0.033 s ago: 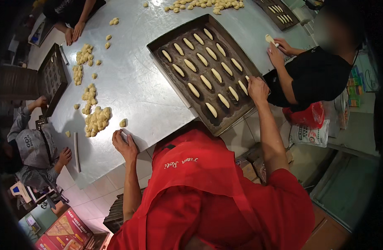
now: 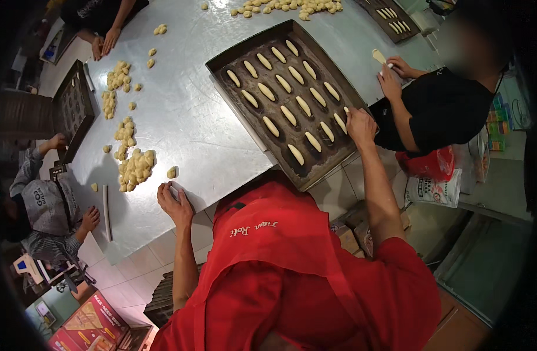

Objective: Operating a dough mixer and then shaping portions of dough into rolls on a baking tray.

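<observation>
My right hand (image 2: 361, 127) is closed over the right side of a dark baking tray (image 2: 330, 171). A pale tip of a dough roll (image 2: 346, 109) pokes out from its fingers; the rest of that piece is hidden. Slim dough rolls (image 2: 304, 106) lie in slanting rows on the tray, whose near corner juts past the table edge. On the metal table (image 2: 204, 140), my left hand (image 2: 176, 202) rests at the near edge, fingers curled. Something slim and greyish shows between thumb and fingers, too little to name. A single dough ball (image 2: 172, 172) sits just beyond it.
Dough balls (image 2: 136, 169) are heaped at left, others (image 2: 303, 8) at the far edge. A thin pale rod (image 2: 107, 213) lies near the left corner. Another tray (image 2: 75, 114) stands at left. A co-worker's hands (image 2: 391, 79) at right hold flattened dough (image 2: 379, 56); other co-workers stand left and far left.
The co-worker's hands at right have shifted slightly, and the flattened dough hangs longer. My own hands and the tray look unchanged.
</observation>
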The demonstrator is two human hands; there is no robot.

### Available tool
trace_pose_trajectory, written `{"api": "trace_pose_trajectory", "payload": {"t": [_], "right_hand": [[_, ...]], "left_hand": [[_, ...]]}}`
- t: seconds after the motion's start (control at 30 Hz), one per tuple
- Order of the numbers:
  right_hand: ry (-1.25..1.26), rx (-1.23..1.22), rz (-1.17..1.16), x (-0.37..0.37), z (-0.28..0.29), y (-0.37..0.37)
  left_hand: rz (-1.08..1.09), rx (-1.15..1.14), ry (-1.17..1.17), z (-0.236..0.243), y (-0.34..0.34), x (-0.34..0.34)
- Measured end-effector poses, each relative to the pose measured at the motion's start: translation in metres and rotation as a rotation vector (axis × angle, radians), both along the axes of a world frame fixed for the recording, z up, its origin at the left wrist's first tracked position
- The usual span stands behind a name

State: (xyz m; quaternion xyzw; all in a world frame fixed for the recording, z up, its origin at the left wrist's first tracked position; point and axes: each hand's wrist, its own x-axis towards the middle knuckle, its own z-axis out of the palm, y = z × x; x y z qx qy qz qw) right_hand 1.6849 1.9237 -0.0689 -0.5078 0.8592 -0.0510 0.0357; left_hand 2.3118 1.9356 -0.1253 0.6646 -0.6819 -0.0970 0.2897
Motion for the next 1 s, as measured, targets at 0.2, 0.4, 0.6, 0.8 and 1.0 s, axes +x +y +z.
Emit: {"api": "trace_pose_trajectory", "payload": {"t": [0.2,0.4,0.6,0.8,1.0], "right_hand": [[0.186,-0.444,-0.003,0.038,0.018,0.033],[-1.506,-0.555,-0.729,0.098,-0.048,0.113],[-2.063,-0.447,-0.566,0.094,-0.055,0.122],[-1.944,-0.313,-0.433,0.037,-0.009,0.131],[-1.931,-0.007,0.159,0.008,0.043,0.098]], "left_hand": [[0.131,-0.054,0.007,-0.003,0.010,-0.010],[0.204,0.009,-0.131,0.006,0.006,-0.024],[0.256,0.014,-0.125,0.009,0.010,-0.024],[0.288,-0.002,-0.079,0.009,0.018,-0.024],[0.333,-0.214,0.435,0.035,0.085,-0.056]]}}
